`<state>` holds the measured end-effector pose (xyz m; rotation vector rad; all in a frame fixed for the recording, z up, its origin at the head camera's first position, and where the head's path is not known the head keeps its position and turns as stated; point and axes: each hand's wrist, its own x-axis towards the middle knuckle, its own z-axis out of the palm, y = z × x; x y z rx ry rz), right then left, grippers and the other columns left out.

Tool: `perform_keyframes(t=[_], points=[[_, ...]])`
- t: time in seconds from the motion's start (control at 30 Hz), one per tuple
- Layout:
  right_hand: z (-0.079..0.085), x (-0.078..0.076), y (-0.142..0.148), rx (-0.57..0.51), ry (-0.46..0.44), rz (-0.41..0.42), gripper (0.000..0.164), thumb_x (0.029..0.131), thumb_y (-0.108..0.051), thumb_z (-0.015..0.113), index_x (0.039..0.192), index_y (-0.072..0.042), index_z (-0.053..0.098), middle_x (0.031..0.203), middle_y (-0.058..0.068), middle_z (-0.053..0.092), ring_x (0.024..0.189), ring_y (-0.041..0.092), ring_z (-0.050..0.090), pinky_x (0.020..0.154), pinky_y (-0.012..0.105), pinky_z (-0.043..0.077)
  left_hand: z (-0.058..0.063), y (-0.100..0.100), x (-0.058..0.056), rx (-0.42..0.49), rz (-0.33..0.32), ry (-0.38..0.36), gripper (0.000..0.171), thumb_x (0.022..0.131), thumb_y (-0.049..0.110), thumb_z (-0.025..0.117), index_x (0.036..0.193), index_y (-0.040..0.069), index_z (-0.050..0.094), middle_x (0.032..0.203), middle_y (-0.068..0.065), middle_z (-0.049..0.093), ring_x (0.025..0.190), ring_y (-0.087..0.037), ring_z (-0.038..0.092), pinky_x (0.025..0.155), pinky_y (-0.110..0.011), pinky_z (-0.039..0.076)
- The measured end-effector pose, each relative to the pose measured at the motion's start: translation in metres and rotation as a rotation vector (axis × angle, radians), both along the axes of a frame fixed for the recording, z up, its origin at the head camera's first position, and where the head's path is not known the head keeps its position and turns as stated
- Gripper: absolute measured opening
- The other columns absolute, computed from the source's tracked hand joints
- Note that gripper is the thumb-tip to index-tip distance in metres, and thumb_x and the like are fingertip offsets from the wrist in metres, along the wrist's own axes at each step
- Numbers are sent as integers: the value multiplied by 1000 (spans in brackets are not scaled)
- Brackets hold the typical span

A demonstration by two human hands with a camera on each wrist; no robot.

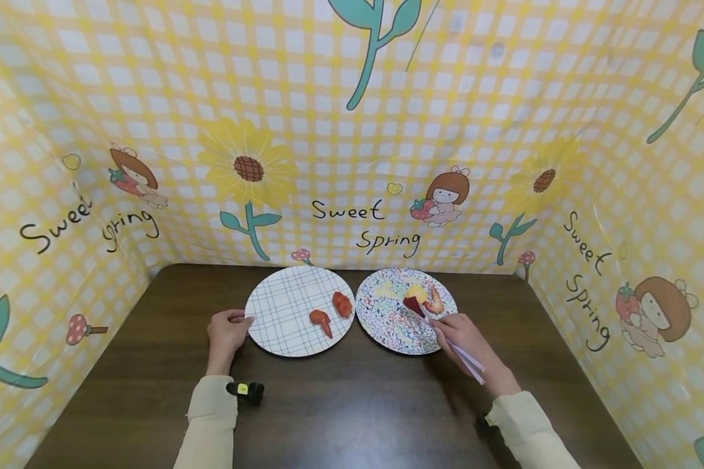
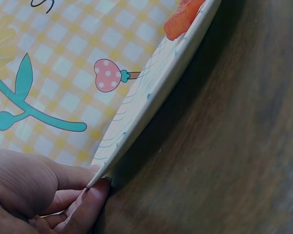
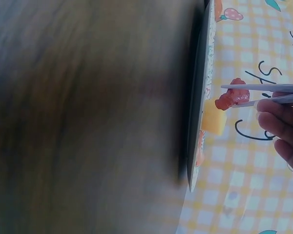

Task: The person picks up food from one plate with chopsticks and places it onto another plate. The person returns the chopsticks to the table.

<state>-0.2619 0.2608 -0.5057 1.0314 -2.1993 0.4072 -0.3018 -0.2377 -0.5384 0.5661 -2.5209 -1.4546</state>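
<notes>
My left hand (image 1: 227, 335) pinches the left rim of a white plate with thin blue checks (image 1: 281, 312); the left wrist view shows thumb and fingers on its edge. Two glossy orange-red pieces of food, one shaped like a chicken wing (image 1: 321, 321) and one rounder piece (image 1: 342, 304), lie on its right side. My right hand (image 1: 466, 342) holds pale chopsticks (image 1: 468, 365) whose tips grip a red, lumpy piece of food (image 3: 234, 92). That piece is over a multicoloured speckled plate (image 1: 381, 329), which carries a yellow chunk (image 1: 416, 292) and a shrimp (image 1: 435, 301).
Both plates stand side by side near the back of a dark wooden table (image 1: 328, 404). Yellow checked cloth (image 1: 340, 143) with printed flowers and figures rises behind the table and along both sides. Each wrist wears a dark strapped device.
</notes>
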Motion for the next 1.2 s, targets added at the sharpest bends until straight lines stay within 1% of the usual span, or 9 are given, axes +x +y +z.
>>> perform_keyframes(t=[0.27, 0.37, 0.47, 0.6, 0.73, 0.83, 0.93, 1.07, 1.2], points=[[4, -2, -9, -10, -8, 35, 23, 84, 0, 67, 104, 7, 76, 90, 14, 70, 81, 28, 64, 74, 45, 52, 0, -1, 0, 15, -8, -8, 35, 91, 15, 74, 116, -9, 69, 105, -25, 71, 75, -19, 67, 59, -21, 47], [3, -2, -12, -5, -25, 35, 21, 93, -5, 63, 105, 6, 76, 89, 12, 70, 81, 26, 63, 75, 44, 52, 0, -1, 1, 14, -6, -13, 35, 91, 15, 74, 116, -9, 70, 104, -25, 72, 75, -17, 66, 59, -21, 47], [2, -2, -16, -5, -49, 36, 38, 107, -20, 48, 107, 6, 76, 92, 12, 71, 84, 26, 64, 76, 44, 52, 0, -1, 1, 16, -4, -16, 35, 91, 14, 74, 116, -9, 70, 104, -24, 72, 76, -18, 66, 59, -21, 47], [2, -2, -23, -5, -58, 39, 60, 111, -36, 32, 108, 5, 76, 97, 13, 73, 88, 27, 65, 78, 44, 53, -1, -1, 2, 23, -4, -13, 35, 91, 14, 74, 117, -9, 69, 104, -24, 71, 77, -20, 66, 59, -21, 48], [3, -4, -30, -3, -37, 59, 43, 109, -24, 44, 107, 4, 76, 97, 12, 73, 87, 27, 64, 78, 42, 52, -2, -2, 2, 24, 0, -14, 35, 91, 14, 74, 117, -9, 69, 104, -25, 72, 81, -23, 68, 60, -21, 47], [4, -7, -35, -11, -25, 80, 20, 96, -6, 62, 107, 5, 76, 94, 11, 72, 84, 25, 64, 77, 41, 51, -3, -2, 2, 19, 4, -15, 36, 91, 15, 74, 117, -9, 69, 105, -25, 72, 86, -26, 67, 61, -21, 47], [5, -9, -42, -23, -25, 101, 24, 85, 2, 68, 107, 6, 76, 92, 11, 72, 82, 25, 64, 76, 40, 52, -3, -2, 1, 13, 3, -14, 35, 91, 16, 74, 117, -8, 70, 105, -24, 72, 89, -28, 67, 62, -22, 46], [4, -11, -49, -29, -17, 128, 21, 93, -2, 63, 108, 7, 75, 92, 12, 72, 81, 25, 64, 74, 39, 52, -3, -2, 0, 4, 1, -9, 35, 91, 17, 74, 115, -8, 70, 104, -23, 71, 91, -30, 66, 64, -23, 46], [5, -14, -55, -23, -28, 137, 22, 88, 2, 66, 108, 6, 75, 93, 11, 71, 82, 23, 64, 74, 37, 51, -3, -3, -1, 3, -3, -7, 35, 91, 17, 74, 116, -8, 70, 104, -24, 71, 92, -31, 66, 64, -23, 46]])
